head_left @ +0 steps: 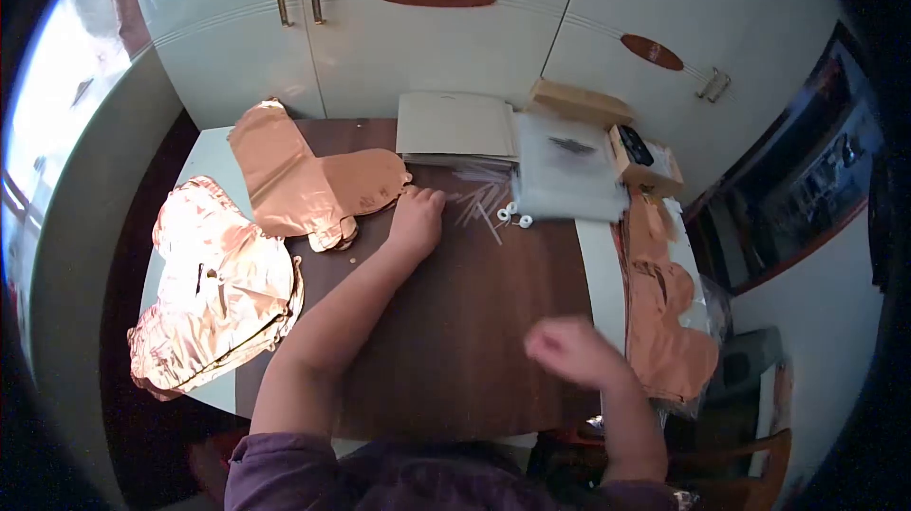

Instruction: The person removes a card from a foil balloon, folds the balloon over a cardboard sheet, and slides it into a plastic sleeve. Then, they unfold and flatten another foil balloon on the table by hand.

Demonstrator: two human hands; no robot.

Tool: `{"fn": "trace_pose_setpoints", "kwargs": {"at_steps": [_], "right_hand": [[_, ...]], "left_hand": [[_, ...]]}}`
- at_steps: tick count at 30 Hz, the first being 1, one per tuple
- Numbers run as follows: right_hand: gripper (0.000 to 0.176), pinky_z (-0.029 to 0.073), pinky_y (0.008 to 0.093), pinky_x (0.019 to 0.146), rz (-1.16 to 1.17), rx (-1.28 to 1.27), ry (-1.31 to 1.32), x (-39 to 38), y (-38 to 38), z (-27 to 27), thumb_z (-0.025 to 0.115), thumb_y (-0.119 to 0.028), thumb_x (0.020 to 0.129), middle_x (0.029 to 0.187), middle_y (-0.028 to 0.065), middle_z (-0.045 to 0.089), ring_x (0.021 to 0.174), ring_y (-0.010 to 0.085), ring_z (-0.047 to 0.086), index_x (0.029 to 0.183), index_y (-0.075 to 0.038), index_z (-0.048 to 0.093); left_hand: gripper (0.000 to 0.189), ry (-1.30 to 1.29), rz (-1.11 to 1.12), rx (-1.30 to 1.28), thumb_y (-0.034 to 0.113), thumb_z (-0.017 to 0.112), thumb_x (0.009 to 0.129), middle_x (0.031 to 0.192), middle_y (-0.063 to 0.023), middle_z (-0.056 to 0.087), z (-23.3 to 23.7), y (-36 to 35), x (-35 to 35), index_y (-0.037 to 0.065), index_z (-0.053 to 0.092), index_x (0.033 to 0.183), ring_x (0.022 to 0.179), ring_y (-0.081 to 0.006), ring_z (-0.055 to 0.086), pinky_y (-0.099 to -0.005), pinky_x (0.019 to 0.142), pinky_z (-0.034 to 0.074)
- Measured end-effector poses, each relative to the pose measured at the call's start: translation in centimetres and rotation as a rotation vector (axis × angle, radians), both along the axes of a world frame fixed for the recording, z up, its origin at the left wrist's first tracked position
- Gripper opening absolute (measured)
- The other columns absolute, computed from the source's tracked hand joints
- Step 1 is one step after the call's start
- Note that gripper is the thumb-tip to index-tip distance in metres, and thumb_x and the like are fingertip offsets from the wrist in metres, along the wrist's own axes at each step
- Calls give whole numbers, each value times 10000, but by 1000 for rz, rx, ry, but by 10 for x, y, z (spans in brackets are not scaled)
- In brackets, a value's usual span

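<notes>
My left grip (418,216) curls at the tip of the foil shape (313,184), back-left on the worktop (460,340); I can't tell if it pinches. My right grip (571,352) is too blurry to tell. A hard pull could rip the foil.

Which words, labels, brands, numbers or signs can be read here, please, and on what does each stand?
No text can be read.
Copper-coloured foil near the left hand: dark marks, too small to read.
Plastic pack: dark patch, too blurred to read.
Smaller cupboard oval: faint marks, too small to read.
</notes>
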State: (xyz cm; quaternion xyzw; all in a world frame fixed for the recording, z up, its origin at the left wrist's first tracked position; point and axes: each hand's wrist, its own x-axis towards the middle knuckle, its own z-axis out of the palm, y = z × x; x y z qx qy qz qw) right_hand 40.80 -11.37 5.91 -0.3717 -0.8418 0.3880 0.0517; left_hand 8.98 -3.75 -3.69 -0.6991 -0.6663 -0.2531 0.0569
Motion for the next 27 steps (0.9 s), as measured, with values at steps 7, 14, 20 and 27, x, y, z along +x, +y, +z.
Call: {"fn": "trace_pose_setpoints", "kwargs": {"at_steps": [7, 14, 20, 27], "right_hand": [[185, 551, 475, 772, -199, 581, -262, -125, 109, -57, 576, -162, 888, 972, 183, 659, 888, 371, 672, 926, 14, 617], [106, 536, 478, 775, -177, 627, 131, -148, 140, -72, 561, -115, 850, 904, 182, 655, 892, 387, 655, 845, -30, 625], [143, 524, 464, 796, -347, 488, 105, -74, 141, -35, 625, -132, 857, 915, 161, 649, 895, 392, 637, 969, -52, 663], [371, 529, 484, 822, -159, 514, 34, -79, 132, -53, 650, -151, 868, 1109, 179, 550, 941, 395, 626, 1236, -122, 617]], "left_hand": [[184, -191, -278, 118, 82, 607, 813, 971, -152, 666, -13, 48, -21, 34, 662, 982, 978, -356, 610, -433, 888, 487], [339, -261, -320, 187, 180, 716, 796, 1227, -162, 597, 10, 20, -7, 61, 656, 1108, 1203, -361, 526, -495, 1044, 403], [330, -122, -417, 182, 190, 729, 783, 1264, -126, 574, -2, 27, -1, 97, 680, 1096, 1254, -345, 493, -524, 1107, 345], [245, -141, -470, 70, 180, 720, 771, 1199, -107, 603, -6, 64, -7, 97, 708, 1002, 1221, -329, 515, -514, 1113, 343]]}}
